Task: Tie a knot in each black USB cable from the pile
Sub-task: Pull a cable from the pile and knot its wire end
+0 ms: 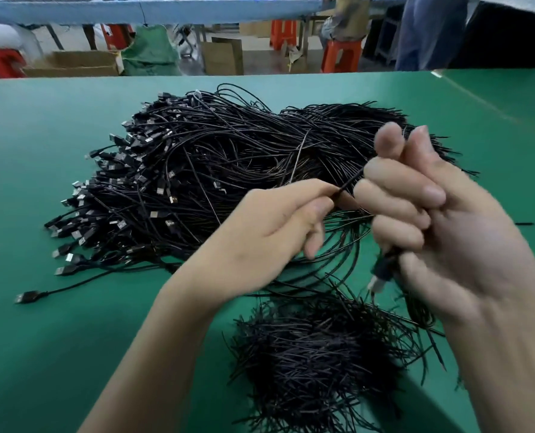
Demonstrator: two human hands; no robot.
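Looking down remotely, I see the left hand [269, 226] pinching a black USB cable [350, 182]; the right hand [447, 232] curls round its plug end, above the pile [228, 157] on the green table [41, 151].

Bench [41, 151]: green, smooth, matt.
Cable pile [228, 157]: black sheathing, faint sheen, probably plastic.
Plugs [69, 257] toward left edge: bright metal tips.

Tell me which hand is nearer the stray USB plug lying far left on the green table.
Left. The left hand is to the right of the plug and a little above it in the picture; the right hand is farther right, beyond the left hand.
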